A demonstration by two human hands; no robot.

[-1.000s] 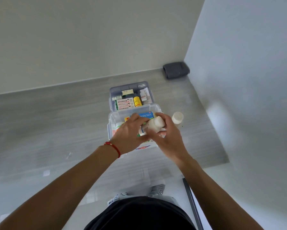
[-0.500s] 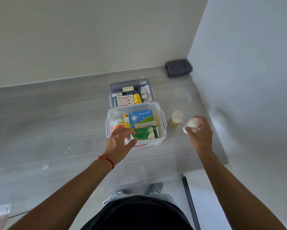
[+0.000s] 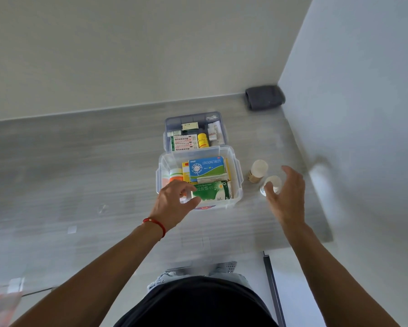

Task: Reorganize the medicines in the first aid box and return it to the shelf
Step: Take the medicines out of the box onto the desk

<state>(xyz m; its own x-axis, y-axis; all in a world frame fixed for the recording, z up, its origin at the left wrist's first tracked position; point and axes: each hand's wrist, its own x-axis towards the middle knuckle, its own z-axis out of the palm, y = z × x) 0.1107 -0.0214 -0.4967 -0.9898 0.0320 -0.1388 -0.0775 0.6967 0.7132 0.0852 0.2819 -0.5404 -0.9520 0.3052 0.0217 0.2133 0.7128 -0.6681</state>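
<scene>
1. Clear first aid box (image 3: 236, 185), lid off, standing on the grey counter (image 3: 80, 175) toward its right end, packed with medicine cartons.
2. Inside: blue loratadine carton (image 3: 206, 168) at the middle, green carton (image 3: 212, 191) along the near wall, orange-banded bottle (image 3: 176, 176) at the left.
3. Touching the box's far wall: grey tray (image 3: 218, 119) holding red-and-white cartons (image 3: 183, 142), a yellow bottle (image 3: 203, 140) and small packets.
4. Left hand (image 3: 174, 204), red cord at the wrist, reaching over the near left corner of the box; fingers (image 3: 186, 185) curled onto the green carton's left end, thumb beneath, pinching it.
5. Right of the box, near the counter's right edge: two white-capped bottles, far bottle (image 3: 257, 172) upright, near bottle (image 3: 272, 184) just beside it.
6. Right hand (image 3: 286, 197) by the near bottle, fingers spread and released; grasping nothing.
7. Folded dark cloth (image 3: 264, 97) in the far right corner against the walls.
</scene>
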